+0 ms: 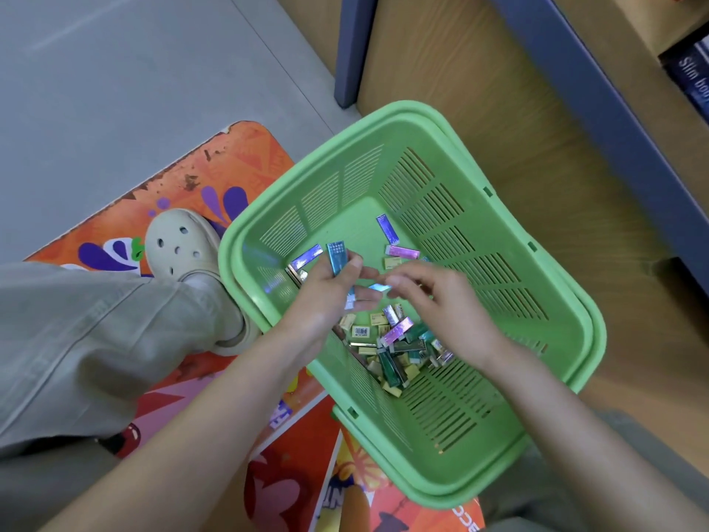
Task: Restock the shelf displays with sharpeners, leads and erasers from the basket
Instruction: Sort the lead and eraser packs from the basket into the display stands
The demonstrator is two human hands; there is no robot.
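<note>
1. Green plastic basket: slotted walls, standing on the floor against the foot of a wooden shelf unit with a blue frame.
2. Left hand: reaching into the basket, thumb and fingers pinching a teal lead case held upright just above the basket floor.
3. Right hand: over the middle of the basket, fingers curled toward the left hand's fingertips. It is blurred, and I cannot tell whether it grips anything.
4. Loose stock on the basket floor: a purple lead case near the far wall, a pink lead case just beside it, and a violet lead case by the left wall.
5. Heap of stock below the hands: small yellowish boxed pieces, one showing a barcode, mixed with green and pink cases.
6. Surroundings: beige clog and khaki trouser leg on an orange printed floor mat; a dark book on the shelf, upper right.
</note>
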